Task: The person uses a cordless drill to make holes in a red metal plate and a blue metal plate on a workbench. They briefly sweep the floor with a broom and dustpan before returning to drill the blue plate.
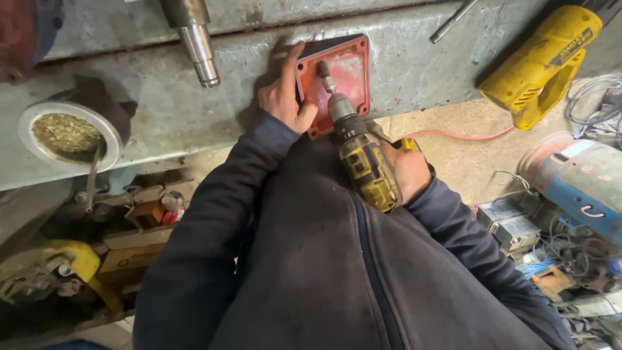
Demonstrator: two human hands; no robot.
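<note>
— Fingers (289,65) of the left hand (283,97) lie spread and flat along the left edge of the red square cover plate (346,68), pressing it against the grey painted metal beam (162,110); nothing is gripped, only pinned. Far left of them sits a round opening (68,133) with greenish grit inside, and up-left a steel shaft (194,42) pokes out.

— And just right of those fingers?

— The cordless drill (363,159), yellow and black, its bit (326,76) touching the plate's face near the upper middle. The right hand (408,170) is wrapped tight round the grip below and to the right; I cannot see its trigger finger.

— So which step is this?

— I judge it as drilling or driving into the plate while it is held in place. The next move calls for firm, square pressure on the drill and a steady left hand so the plate cannot slide.

— Farther right?

— A second yellow power tool (541,61) on the floor, then a blue motor (580,185) among loose wires
</note>
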